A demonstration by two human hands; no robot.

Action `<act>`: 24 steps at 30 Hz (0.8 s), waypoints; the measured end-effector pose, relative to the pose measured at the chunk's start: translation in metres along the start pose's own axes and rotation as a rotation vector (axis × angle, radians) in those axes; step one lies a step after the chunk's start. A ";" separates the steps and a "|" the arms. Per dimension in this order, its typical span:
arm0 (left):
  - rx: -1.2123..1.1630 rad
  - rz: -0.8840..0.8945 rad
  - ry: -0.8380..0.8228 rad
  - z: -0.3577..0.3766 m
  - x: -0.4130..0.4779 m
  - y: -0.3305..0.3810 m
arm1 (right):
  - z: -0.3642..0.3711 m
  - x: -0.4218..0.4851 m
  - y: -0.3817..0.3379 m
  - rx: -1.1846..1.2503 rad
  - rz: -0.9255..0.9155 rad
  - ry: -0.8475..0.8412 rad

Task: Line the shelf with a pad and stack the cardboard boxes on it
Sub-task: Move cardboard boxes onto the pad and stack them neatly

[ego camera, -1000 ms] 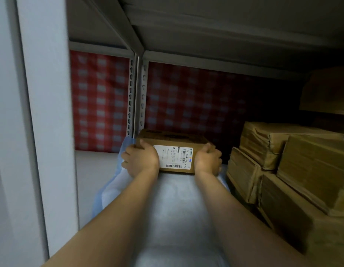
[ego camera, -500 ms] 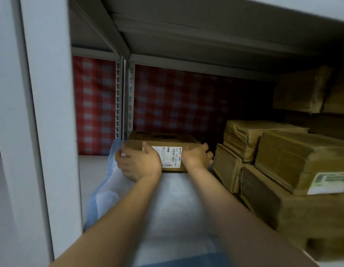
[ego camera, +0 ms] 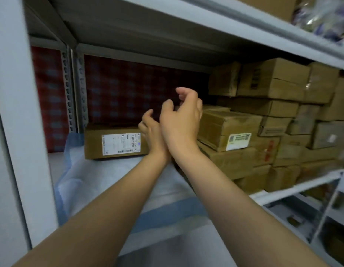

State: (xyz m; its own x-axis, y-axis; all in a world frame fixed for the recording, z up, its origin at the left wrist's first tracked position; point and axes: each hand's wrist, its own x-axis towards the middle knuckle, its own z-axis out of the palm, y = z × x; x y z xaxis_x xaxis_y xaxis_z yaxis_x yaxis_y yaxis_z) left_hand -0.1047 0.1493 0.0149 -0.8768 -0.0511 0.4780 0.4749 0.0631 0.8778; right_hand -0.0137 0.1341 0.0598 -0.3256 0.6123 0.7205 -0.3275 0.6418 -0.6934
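A flat cardboard box [ego camera: 113, 143] with a white barcode label lies at the back of the shelf on a white pad with a blue border [ego camera: 117, 191]. My left hand [ego camera: 150, 132] hovers just right of that box, fingers loosely curled, holding nothing. My right hand [ego camera: 181, 116] is raised beside it, higher, fingers relaxed and empty, in front of the stack of cardboard boxes [ego camera: 263, 122] on the right.
A grey shelf post [ego camera: 18, 112] stands at the left. The shelf above [ego camera: 205, 22] hangs low overhead. A perforated upright [ego camera: 78, 89] and red checked backing sit behind. Lower shelves [ego camera: 302, 218] show at the bottom right.
Both hands have let go of the labelled box and lifted up and to the right. The box stays on the pad at the back. The view has swung right.
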 end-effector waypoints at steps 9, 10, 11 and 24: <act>-0.138 -0.156 -0.185 0.020 -0.042 0.031 | -0.083 0.007 0.029 -0.152 0.146 0.433; -0.132 -0.184 -0.222 0.023 -0.040 0.032 | -0.089 0.007 0.033 -0.181 0.207 0.433; -0.134 -0.213 -0.248 0.026 -0.039 0.032 | -0.093 0.007 0.037 -0.205 0.259 0.423; -0.411 -0.545 -0.482 0.060 0.058 0.000 | -0.108 0.019 0.054 -0.304 0.443 0.248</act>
State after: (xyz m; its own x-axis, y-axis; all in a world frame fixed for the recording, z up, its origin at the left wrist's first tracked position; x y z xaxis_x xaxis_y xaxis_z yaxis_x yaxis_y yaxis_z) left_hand -0.1604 0.2056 0.0409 -0.8832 0.4689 -0.0006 -0.1175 -0.2199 0.9684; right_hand 0.0586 0.2305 0.0373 -0.1445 0.9182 0.3687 0.0727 0.3815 -0.9215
